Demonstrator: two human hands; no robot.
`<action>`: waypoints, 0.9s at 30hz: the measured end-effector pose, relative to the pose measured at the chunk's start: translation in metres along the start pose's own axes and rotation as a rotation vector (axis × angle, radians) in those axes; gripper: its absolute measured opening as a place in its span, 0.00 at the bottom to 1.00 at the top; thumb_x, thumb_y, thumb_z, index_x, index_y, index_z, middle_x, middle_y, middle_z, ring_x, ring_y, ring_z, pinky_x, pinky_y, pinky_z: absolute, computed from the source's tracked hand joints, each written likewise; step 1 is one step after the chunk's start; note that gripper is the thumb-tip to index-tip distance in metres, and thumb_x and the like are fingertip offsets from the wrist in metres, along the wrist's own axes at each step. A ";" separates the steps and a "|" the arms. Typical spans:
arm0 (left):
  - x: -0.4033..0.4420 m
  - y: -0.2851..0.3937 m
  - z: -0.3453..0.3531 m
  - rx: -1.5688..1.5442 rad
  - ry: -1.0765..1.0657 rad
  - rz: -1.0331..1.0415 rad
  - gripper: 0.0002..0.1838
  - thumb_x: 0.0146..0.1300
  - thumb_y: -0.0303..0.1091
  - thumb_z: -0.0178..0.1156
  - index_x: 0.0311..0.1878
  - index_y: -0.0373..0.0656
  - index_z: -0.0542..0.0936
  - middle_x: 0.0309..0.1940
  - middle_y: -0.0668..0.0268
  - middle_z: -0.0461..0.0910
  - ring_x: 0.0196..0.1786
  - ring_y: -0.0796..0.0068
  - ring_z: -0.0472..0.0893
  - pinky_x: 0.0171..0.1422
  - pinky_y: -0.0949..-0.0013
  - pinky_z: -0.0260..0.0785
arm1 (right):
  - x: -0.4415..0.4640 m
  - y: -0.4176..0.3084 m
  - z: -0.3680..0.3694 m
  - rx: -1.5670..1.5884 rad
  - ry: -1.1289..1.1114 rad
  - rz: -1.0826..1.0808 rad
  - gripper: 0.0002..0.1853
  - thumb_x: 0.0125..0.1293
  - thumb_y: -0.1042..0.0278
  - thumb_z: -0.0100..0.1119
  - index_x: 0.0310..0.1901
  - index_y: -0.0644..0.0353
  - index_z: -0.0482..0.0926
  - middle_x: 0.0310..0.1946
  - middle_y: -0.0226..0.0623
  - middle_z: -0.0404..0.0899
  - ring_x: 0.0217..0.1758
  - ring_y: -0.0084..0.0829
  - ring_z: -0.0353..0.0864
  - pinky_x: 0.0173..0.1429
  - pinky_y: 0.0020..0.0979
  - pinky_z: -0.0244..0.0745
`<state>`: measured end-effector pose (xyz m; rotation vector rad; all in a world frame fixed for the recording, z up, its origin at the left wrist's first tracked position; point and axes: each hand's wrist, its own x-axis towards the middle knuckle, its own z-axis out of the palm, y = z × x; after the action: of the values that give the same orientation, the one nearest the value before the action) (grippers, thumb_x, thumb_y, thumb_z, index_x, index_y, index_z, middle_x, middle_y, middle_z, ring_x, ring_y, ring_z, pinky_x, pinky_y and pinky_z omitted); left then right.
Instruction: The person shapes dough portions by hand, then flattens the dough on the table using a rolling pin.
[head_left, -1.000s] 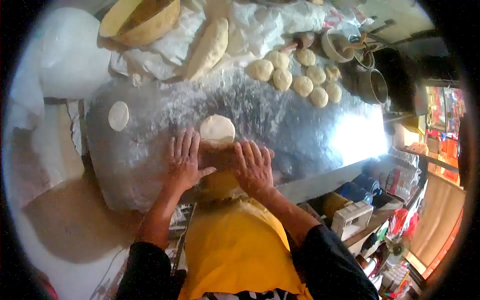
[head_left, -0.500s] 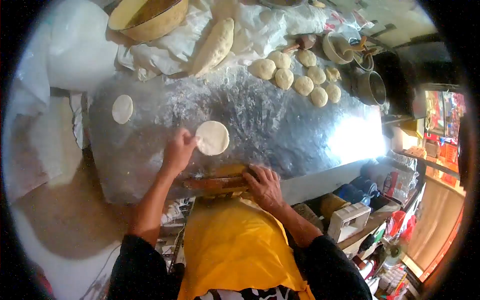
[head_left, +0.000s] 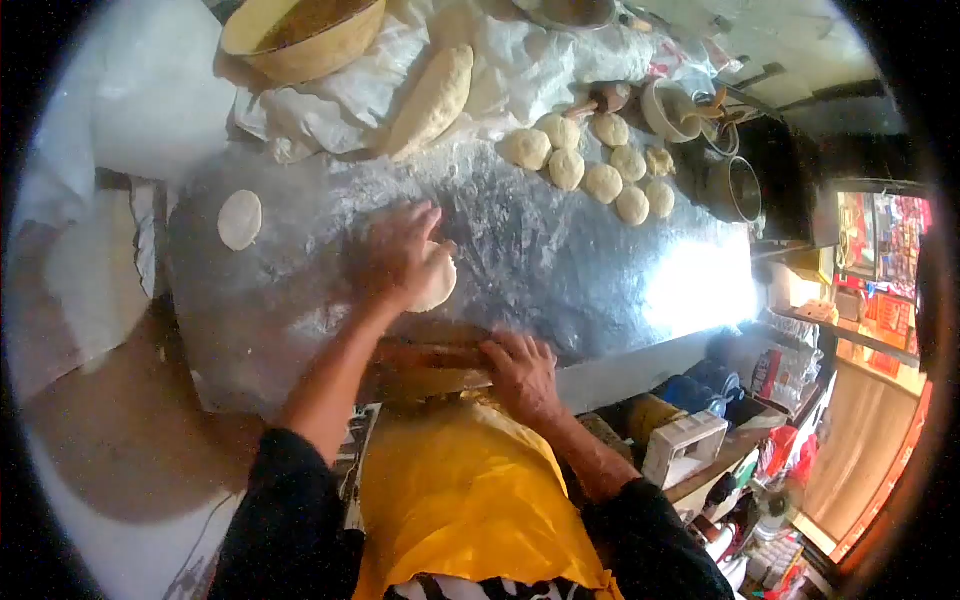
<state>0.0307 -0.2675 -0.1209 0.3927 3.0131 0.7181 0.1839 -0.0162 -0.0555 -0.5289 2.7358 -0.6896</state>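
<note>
My left hand (head_left: 405, 252) lies over a flat dough round (head_left: 437, 283), fingers stretched and spread, hiding its left part. Whether the fingertips press on the dough is blurred. Along the near edge of the worktop lies a brown wooden rolling pin (head_left: 425, 356). Its right end is under my right hand (head_left: 522, 372), whose fingers are bent over it. Another flat dough round (head_left: 240, 220) rests on the left side of the floured worktop (head_left: 560, 265).
Several dough balls (head_left: 603, 183) sit at the back right, near a bowl (head_left: 672, 110) and a metal pot (head_left: 735, 188). A long dough piece (head_left: 437, 105) lies on white plastic sheeting (head_left: 520, 65). A large yellowish basin (head_left: 305, 45) stands at the back left.
My left hand has moved from pinching the dough round's left edge to lying spread over it. My right hand stays on the rolling pin. The view has shifted slightly.
</note>
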 end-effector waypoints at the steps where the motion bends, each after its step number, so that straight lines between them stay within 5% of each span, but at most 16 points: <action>1: 0.010 -0.016 -0.012 -0.384 -0.070 0.010 0.33 0.82 0.54 0.55 0.80 0.46 0.71 0.75 0.53 0.77 0.77 0.49 0.74 0.82 0.48 0.63 | 0.011 -0.005 -0.008 -0.045 0.002 0.028 0.28 0.65 0.64 0.69 0.68 0.50 0.80 0.71 0.44 0.74 0.73 0.52 0.72 0.72 0.54 0.68; 3: 0.004 -0.021 -0.058 -0.706 -0.190 -0.122 0.34 0.83 0.56 0.54 0.81 0.46 0.69 0.71 0.49 0.80 0.74 0.47 0.77 0.79 0.51 0.68 | 0.047 -0.008 -0.016 0.006 -0.039 0.038 0.28 0.68 0.68 0.64 0.71 0.52 0.77 0.71 0.45 0.74 0.74 0.50 0.73 0.71 0.53 0.67; 4: 0.005 -0.022 -0.079 -0.471 -0.232 -0.027 0.44 0.78 0.68 0.55 0.83 0.44 0.65 0.77 0.50 0.74 0.77 0.48 0.75 0.82 0.46 0.64 | 0.069 -0.011 -0.012 -0.056 0.084 0.045 0.29 0.69 0.68 0.63 0.73 0.53 0.74 0.72 0.45 0.74 0.75 0.49 0.73 0.72 0.53 0.67; 5: -0.008 -0.028 -0.077 -0.468 -0.238 -0.036 0.44 0.78 0.68 0.55 0.83 0.44 0.65 0.77 0.50 0.74 0.77 0.48 0.75 0.82 0.46 0.64 | 0.080 -0.018 -0.005 -0.120 0.208 0.055 0.31 0.71 0.68 0.61 0.75 0.54 0.72 0.73 0.45 0.74 0.76 0.48 0.72 0.73 0.53 0.67; 7: -0.056 -0.034 -0.064 0.240 -0.076 0.277 0.57 0.67 0.78 0.57 0.85 0.42 0.61 0.83 0.52 0.65 0.81 0.47 0.68 0.86 0.40 0.54 | 0.056 -0.017 0.055 -0.235 0.218 0.033 0.38 0.74 0.59 0.60 0.83 0.56 0.64 0.83 0.43 0.65 0.85 0.44 0.64 0.82 0.53 0.57; 8: -0.082 -0.037 -0.055 0.238 -0.136 0.202 0.66 0.58 0.82 0.60 0.86 0.40 0.57 0.88 0.55 0.55 0.86 0.48 0.59 0.89 0.35 0.43 | 0.045 -0.024 0.057 -0.185 0.201 0.010 0.39 0.73 0.58 0.61 0.83 0.56 0.64 0.83 0.42 0.64 0.85 0.44 0.63 0.83 0.54 0.55; 11: -0.109 -0.042 -0.055 0.267 -0.234 0.149 0.66 0.60 0.81 0.60 0.88 0.43 0.52 0.89 0.56 0.51 0.90 0.51 0.51 0.91 0.36 0.36 | 0.052 -0.032 0.034 -0.132 0.184 -0.046 0.38 0.69 0.57 0.66 0.80 0.54 0.69 0.79 0.42 0.69 0.79 0.46 0.69 0.80 0.56 0.59; 12: -0.089 -0.024 -0.074 0.220 -0.226 0.097 0.53 0.71 0.69 0.62 0.87 0.44 0.57 0.86 0.53 0.58 0.87 0.50 0.59 0.89 0.41 0.48 | 0.072 -0.014 0.034 -0.128 0.204 -0.060 0.36 0.67 0.59 0.67 0.77 0.53 0.71 0.75 0.41 0.73 0.75 0.46 0.72 0.76 0.55 0.62; 13: -0.073 -0.025 -0.070 0.231 -0.220 0.097 0.53 0.71 0.69 0.62 0.87 0.44 0.57 0.86 0.53 0.58 0.87 0.50 0.59 0.89 0.41 0.48 | 0.085 0.000 0.036 -0.113 0.215 -0.064 0.34 0.66 0.60 0.68 0.74 0.52 0.73 0.70 0.40 0.76 0.71 0.45 0.75 0.73 0.53 0.66; 15: -0.032 -0.030 -0.053 -0.339 -0.258 -0.136 0.38 0.77 0.51 0.62 0.84 0.46 0.65 0.80 0.49 0.69 0.79 0.45 0.71 0.81 0.49 0.66 | 0.098 -0.002 0.002 -0.003 0.142 -0.083 0.27 0.65 0.67 0.64 0.67 0.52 0.78 0.59 0.37 0.79 0.62 0.46 0.78 0.66 0.48 0.70; 16: -0.014 -0.010 -0.058 -0.275 -0.086 -0.040 0.28 0.77 0.36 0.60 0.78 0.46 0.73 0.67 0.48 0.81 0.67 0.43 0.81 0.71 0.52 0.75 | 0.088 -0.001 0.001 -0.027 0.124 -0.110 0.26 0.65 0.68 0.64 0.66 0.52 0.79 0.61 0.38 0.79 0.63 0.48 0.78 0.68 0.50 0.70; 19: -0.009 -0.013 -0.042 -0.060 -0.260 0.025 0.22 0.74 0.34 0.64 0.70 0.45 0.79 0.59 0.50 0.82 0.60 0.44 0.83 0.67 0.49 0.77 | 0.036 0.008 0.019 -0.054 0.085 -0.153 0.25 0.65 0.68 0.63 0.66 0.52 0.80 0.64 0.40 0.78 0.67 0.50 0.77 0.72 0.52 0.69; 20: -0.025 -0.020 -0.037 -0.180 -0.097 -0.015 0.15 0.73 0.32 0.65 0.60 0.43 0.81 0.51 0.53 0.84 0.53 0.48 0.86 0.61 0.50 0.80 | 0.020 0.007 0.025 -0.032 0.088 -0.159 0.25 0.65 0.67 0.64 0.66 0.51 0.81 0.66 0.42 0.77 0.69 0.50 0.76 0.74 0.53 0.68; 24: -0.094 -0.044 -0.050 -0.220 -0.234 -0.270 0.13 0.73 0.34 0.66 0.57 0.42 0.80 0.46 0.53 0.85 0.49 0.50 0.88 0.56 0.52 0.81 | 0.001 -0.014 0.012 -0.022 -0.062 -0.024 0.25 0.66 0.65 0.66 0.66 0.52 0.82 0.71 0.44 0.75 0.74 0.50 0.73 0.76 0.53 0.67; 26: -0.108 -0.039 -0.063 -0.324 -0.130 -0.358 0.16 0.75 0.37 0.67 0.60 0.42 0.79 0.44 0.54 0.87 0.47 0.53 0.89 0.54 0.55 0.82 | 0.024 -0.017 -0.001 0.036 -0.132 -0.028 0.25 0.68 0.66 0.66 0.67 0.52 0.80 0.72 0.44 0.73 0.75 0.48 0.72 0.76 0.53 0.67; 27: -0.106 -0.037 -0.065 -0.312 -0.038 -0.283 0.23 0.75 0.44 0.66 0.66 0.41 0.78 0.53 0.53 0.87 0.56 0.51 0.88 0.62 0.53 0.79 | 0.039 -0.020 -0.003 0.039 -0.144 -0.031 0.25 0.68 0.66 0.66 0.67 0.52 0.80 0.72 0.44 0.73 0.75 0.48 0.72 0.76 0.53 0.67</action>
<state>0.1193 -0.3544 -0.0830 -0.0295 2.7687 1.1089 0.1537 -0.0470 -0.0496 -0.5898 2.5809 -0.6831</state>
